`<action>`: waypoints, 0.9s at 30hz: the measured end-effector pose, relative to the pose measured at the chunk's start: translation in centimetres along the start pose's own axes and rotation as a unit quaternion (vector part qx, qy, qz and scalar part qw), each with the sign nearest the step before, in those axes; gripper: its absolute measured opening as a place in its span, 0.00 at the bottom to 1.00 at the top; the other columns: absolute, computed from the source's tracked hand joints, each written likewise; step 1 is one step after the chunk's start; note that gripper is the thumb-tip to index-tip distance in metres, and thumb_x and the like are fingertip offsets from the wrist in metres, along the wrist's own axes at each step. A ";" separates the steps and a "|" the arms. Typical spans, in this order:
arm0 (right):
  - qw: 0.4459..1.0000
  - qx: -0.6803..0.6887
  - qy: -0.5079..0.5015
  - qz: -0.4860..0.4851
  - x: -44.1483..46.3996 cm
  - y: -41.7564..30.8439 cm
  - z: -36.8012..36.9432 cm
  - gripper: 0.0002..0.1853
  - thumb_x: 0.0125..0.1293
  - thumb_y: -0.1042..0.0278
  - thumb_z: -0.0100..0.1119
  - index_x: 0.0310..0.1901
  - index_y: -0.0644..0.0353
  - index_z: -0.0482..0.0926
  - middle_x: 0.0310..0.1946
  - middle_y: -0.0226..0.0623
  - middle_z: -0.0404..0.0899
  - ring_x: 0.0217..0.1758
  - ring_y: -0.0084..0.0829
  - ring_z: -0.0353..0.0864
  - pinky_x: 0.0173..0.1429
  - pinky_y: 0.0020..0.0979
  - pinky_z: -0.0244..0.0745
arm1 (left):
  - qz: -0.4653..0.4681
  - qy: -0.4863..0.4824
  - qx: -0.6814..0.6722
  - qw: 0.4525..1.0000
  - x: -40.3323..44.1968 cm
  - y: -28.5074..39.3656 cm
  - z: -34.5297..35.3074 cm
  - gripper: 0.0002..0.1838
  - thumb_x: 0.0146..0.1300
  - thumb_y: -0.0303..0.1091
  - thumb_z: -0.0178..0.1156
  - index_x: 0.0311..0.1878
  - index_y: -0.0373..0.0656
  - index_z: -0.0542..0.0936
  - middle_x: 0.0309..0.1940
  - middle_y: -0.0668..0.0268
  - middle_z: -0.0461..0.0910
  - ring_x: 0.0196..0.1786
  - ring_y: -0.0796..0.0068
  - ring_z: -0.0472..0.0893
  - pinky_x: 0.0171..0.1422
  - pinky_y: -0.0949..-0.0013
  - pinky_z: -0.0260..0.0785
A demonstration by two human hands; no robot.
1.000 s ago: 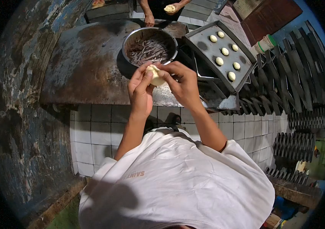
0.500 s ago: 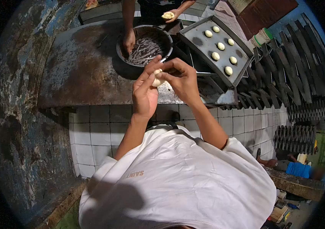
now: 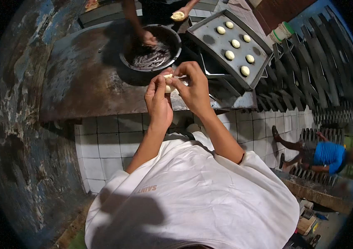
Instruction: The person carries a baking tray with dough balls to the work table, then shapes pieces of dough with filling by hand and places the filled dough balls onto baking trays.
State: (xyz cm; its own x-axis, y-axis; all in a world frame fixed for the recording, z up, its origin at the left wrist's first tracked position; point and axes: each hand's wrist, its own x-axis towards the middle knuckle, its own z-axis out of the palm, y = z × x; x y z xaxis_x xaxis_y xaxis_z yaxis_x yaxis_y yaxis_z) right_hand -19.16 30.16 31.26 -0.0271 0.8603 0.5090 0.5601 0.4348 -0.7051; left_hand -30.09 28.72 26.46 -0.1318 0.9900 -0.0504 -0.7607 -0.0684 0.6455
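Centrally, we hold one dough piece (image 3: 168,89) in both hands, raised over the near edge of the worktable (image 3: 72,83). Our left hand (image 3: 158,103) grasps the dough from the left, thumb upright against it. Our right hand (image 3: 194,88) grips the same piece from the right, pinching near its top with the thumb and bent fingers. The fingers cover much of the surface, so we cannot tell what the dough contains.

Beyond our hands, we locate a round metal bowl (image 3: 179,47) on the worktable, with a dark brown mixture (image 3: 153,61) inside. Across the table, a co-worker's lowered hand (image 3: 148,38) is inside the bowl; we cannot tell whether it grasps anything. The co-worker's other hand (image 3: 183,11) supports a second dough portion (image 3: 177,16).

To the right of the bowl, we identify a rectangular metal tray (image 3: 211,23) carrying seven dough balls (image 3: 235,43) — pale, rounded and spaced apart. Farther right, we note a bucket (image 3: 283,31) with a green lid and rows of dark metal racks (image 3: 315,62). At the far right, we observe a person in a blue shirt (image 3: 326,157) — well apart from our station.
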 end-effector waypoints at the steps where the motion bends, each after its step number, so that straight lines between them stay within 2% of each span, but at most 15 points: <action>1: 0.988 0.132 -0.016 0.082 0.1 0.3 0.0 0.11 0.58 0.76 0.71 0.44 0.63 0.87 0.35 0.38 0.83 0.38 0.33 0.84 0.45 0.30 0.78 | -0.003 0.006 0.005 1.000 0.1 -0.5 0.4 0.16 0.79 0.40 0.56 0.57 0.37 0.80 0.60 0.59 0.81 0.61 0.70 0.80 0.68 0.64 0.71; 2: 0.951 0.261 -0.029 0.162 0.2 0.7 -0.2 0.10 0.59 0.75 0.72 0.42 0.65 0.87 0.35 0.37 0.84 0.39 0.29 0.84 0.45 0.29 0.78 | -0.009 0.004 0.006 1.000 0.3 -1.0 0.8 0.16 0.79 0.40 0.56 0.57 0.37 0.80 0.60 0.59 0.81 0.61 0.70 0.80 0.68 0.64 0.71; 6: 0.971 0.197 0.034 0.135 0.0 3.4 -1.4 0.07 0.60 0.75 0.71 0.40 0.67 0.88 0.34 0.37 0.85 0.38 0.25 0.85 0.44 0.29 0.78 | -0.007 -0.003 -0.025 1.000 1.0 -3.4 2.5 0.17 0.79 0.38 0.55 0.59 0.34 0.78 0.61 0.57 0.80 0.63 0.68 0.79 0.70 0.64 0.70; 8: 0.985 0.124 0.003 0.116 0.3 4.6 -2.8 0.09 0.62 0.70 0.69 0.41 0.67 0.88 0.35 0.44 0.83 0.36 0.39 0.86 0.45 0.34 0.79 | -0.012 -0.011 -0.019 1.000 1.3 -4.3 2.8 0.17 0.78 0.35 0.55 0.61 0.32 0.77 0.61 0.56 0.79 0.61 0.67 0.79 0.71 0.65 0.69; 10: 0.985 0.155 -0.030 0.063 0.5 5.9 -4.1 0.11 0.62 0.68 0.68 0.42 0.66 0.88 0.38 0.45 0.83 0.39 0.44 0.86 0.46 0.36 0.80 | -0.042 0.040 -0.010 0.998 1.8 -5.6 2.8 0.13 0.78 0.35 0.56 0.57 0.35 0.78 0.57 0.56 0.81 0.59 0.68 0.81 0.66 0.65 0.74; 11: 0.991 0.128 -0.031 0.036 0.4 6.3 -4.5 0.09 0.63 0.74 0.70 0.45 0.63 0.89 0.38 0.35 0.85 0.37 0.29 0.85 0.42 0.29 0.79 | -0.045 0.052 0.006 0.998 2.3 -6.1 2.9 0.14 0.78 0.36 0.57 0.56 0.35 0.78 0.56 0.56 0.82 0.58 0.68 0.82 0.64 0.66 0.75; 14: 0.990 0.128 -0.049 0.039 0.5 8.6 -6.4 0.09 0.62 0.73 0.71 0.45 0.61 0.90 0.37 0.34 0.84 0.40 0.30 0.85 0.44 0.30 0.78 | -0.058 0.063 0.022 0.996 3.1 -7.9 5.1 0.15 0.78 0.39 0.57 0.54 0.35 0.79 0.53 0.56 0.83 0.54 0.69 0.83 0.60 0.68 0.77; 15: 0.983 0.138 -0.061 0.109 0.8 9.1 -7.1 0.09 0.60 0.71 0.73 0.42 0.60 0.90 0.36 0.33 0.84 0.47 0.31 0.84 0.49 0.32 0.77 | -0.065 0.065 0.017 0.996 3.4 -8.5 6.0 0.16 0.78 0.40 0.57 0.53 0.35 0.79 0.52 0.56 0.84 0.53 0.69 0.84 0.59 0.69 0.77; 18: 0.984 0.136 -0.032 0.111 2.4 11.8 -9.0 0.14 0.57 0.60 0.75 0.43 0.58 0.90 0.39 0.43 0.84 0.42 0.39 0.83 0.46 0.39 0.77 | -0.040 0.068 0.052 0.995 4.0 -11.2 8.7 0.17 0.78 0.41 0.57 0.51 0.34 0.81 0.51 0.55 0.84 0.53 0.70 0.83 0.59 0.69 0.76; 20: 0.986 0.109 -0.016 0.123 2.5 14.2 -9.8 0.19 0.57 0.59 0.76 0.48 0.59 0.89 0.39 0.42 0.83 0.42 0.35 0.83 0.49 0.36 0.77 | -0.023 0.053 0.086 0.995 4.3 -12.9 9.8 0.19 0.80 0.42 0.53 0.47 0.32 0.82 0.52 0.54 0.84 0.54 0.70 0.83 0.61 0.70 0.75; 22: 0.949 0.231 -0.022 0.216 3.3 16.0 -10.6 0.26 0.60 0.56 0.75 0.56 0.63 0.84 0.42 0.38 0.83 0.44 0.30 0.82 0.53 0.33 0.76 | 0.038 -0.025 0.158 0.986 4.8 -14.5 11.0 0.25 0.82 0.47 0.49 0.47 0.31 0.84 0.58 0.53 0.83 0.57 0.69 0.82 0.64 0.67 0.73; 23: 0.880 0.353 -0.128 0.292 3.1 16.7 -12.3 0.27 0.67 0.57 0.71 0.60 0.66 0.78 0.45 0.34 0.83 0.47 0.26 0.82 0.55 0.30 0.76 | 0.039 -0.060 0.223 0.972 5.0 -15.0 11.4 0.28 0.84 0.45 0.43 0.44 0.31 0.86 0.60 0.52 0.82 0.64 0.64 0.79 0.70 0.65 0.67; 24: 0.839 0.362 -0.233 0.333 2.7 19.0 -12.9 0.23 0.71 0.59 0.67 0.59 0.67 0.77 0.47 0.34 0.83 0.49 0.26 0.83 0.55 0.29 0.78 | 0.035 -0.107 0.277 0.954 5.4 -16.0 11.1 0.30 0.84 0.48 0.41 0.45 0.34 0.87 0.64 0.57 0.81 0.74 0.61 0.71 0.79 0.55 0.56; 26: 0.717 0.444 -0.320 0.433 1.7 22.6 -13.7 0.20 0.74 0.62 0.64 0.58 0.69 0.78 0.49 0.37 0.84 0.50 0.25 0.82 0.56 0.29 0.79 | 0.059 -0.171 0.408 0.895 6.2 -17.8 10.8 0.30 0.83 0.51 0.41 0.50 0.37 0.87 0.68 0.62 0.78 0.80 0.60 0.63 0.83 0.46 0.42; 27: 0.707 0.440 -0.353 0.426 2.8 22.5 -15.0 0.20 0.73 0.62 0.64 0.57 0.69 0.79 0.50 0.38 0.84 0.50 0.26 0.82 0.57 0.29 0.79 | 0.061 -0.174 0.467 0.865 6.0 -18.1 11.1 0.31 0.81 0.55 0.41 0.57 0.39 0.85 0.70 0.68 0.77 0.81 0.60 0.62 0.83 0.39 0.34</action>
State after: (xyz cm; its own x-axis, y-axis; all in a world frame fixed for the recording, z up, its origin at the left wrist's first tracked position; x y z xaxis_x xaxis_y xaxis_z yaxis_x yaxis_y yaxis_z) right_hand 5.79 38.40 24.26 -0.5705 0.6935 -0.4400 -0.1024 -0.5916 -0.7997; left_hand -10.01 37.23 22.94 0.1479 0.9707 0.1895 0.1113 -0.2067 0.9720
